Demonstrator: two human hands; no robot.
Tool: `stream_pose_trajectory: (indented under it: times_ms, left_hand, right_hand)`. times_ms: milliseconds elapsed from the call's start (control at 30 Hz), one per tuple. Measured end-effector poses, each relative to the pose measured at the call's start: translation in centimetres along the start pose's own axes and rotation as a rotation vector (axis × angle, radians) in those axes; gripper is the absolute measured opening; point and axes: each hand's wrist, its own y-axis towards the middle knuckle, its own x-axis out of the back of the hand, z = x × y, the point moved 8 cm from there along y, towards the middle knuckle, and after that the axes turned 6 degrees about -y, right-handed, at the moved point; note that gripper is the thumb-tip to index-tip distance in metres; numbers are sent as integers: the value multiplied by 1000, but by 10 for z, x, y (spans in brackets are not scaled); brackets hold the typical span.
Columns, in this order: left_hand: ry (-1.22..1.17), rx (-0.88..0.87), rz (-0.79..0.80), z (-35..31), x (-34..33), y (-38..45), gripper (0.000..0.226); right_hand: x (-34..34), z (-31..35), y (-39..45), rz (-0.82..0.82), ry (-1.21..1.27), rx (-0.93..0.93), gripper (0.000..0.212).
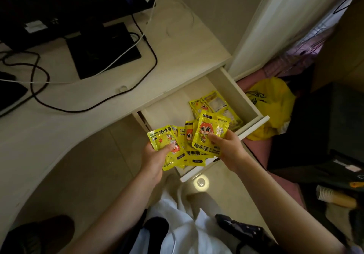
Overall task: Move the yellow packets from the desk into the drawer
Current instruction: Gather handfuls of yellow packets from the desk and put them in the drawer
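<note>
In the head view, the yellow packets (194,151) were glossy foil pouches printed with a cartoon child with orange-red hair, a white flower and small stars. They sat fanned out at the centre of the frame, held over the near end of the open drawer (249,104). More packets of the same kind (212,104) lay inside the drawer toward its right side. The front pouch read "HAND WARMER" beside large Chinese characters, with "MARYJIA" in small letters near its top; the leftmost pouch was turned upside down, so its "HAND WARMER" read inverted.

The left hand (153,159) came in from the lower centre, forearm bare, thumb pressed down on the face of the leftmost pouch with the fingers curled underneath it. The right hand (226,147) reached from the lower right, pinching the front pouch between the thumb on top and the fingers behind.

The pale desk (94,104) in the upper left carried black cables (153,57) and a monitor stand (104,51). A yellow plastic bag (269,104) lay on the floor at the right.
</note>
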Motion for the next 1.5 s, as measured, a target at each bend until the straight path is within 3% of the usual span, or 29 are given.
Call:
stream_pose_trajectory:
  times_ms: [167,367,600,800,900,967,1067,1233,1333,1500]
  left_hand:
    - [-33,46,-95,2,-14,20,37]
    - [-98,55,-222,12,-37,37,34]
    - [-259,80,-392,30,-61,61,30]
    - [-234,138,-510,46,-59,96,40]
    - [-168,162,-483,49,-58,120,35]
    - [-108,114,-484,41,-56,135,30]
    - [-49,97,-487,34,-56,152,29]
    - [129,92,-514,29,-54,163,16]
    - [283,153,-502,36,-48,162,29]
    - [460,189,-464,37,-44,145,44]
  right_hand:
    - [7,14,36,31,-36,-68,37]
    - [13,33,82,119,-81,-157,22]
    - [12,41,144,214,-222,-272,25]
    - [-3,35,180,282,-321,-374,30]
    - [-17,34,196,363,-406,-393,35]
    - [-18,29,220,332,-544,-368,38]
    - [-32,23,239,340,-519,-381,30]
    - [-17,10,270,246,-900,-271,25]
    - [-7,16,270,198,-1051,-236,19]
    - [7,25,259,205,-1210,-190,37]
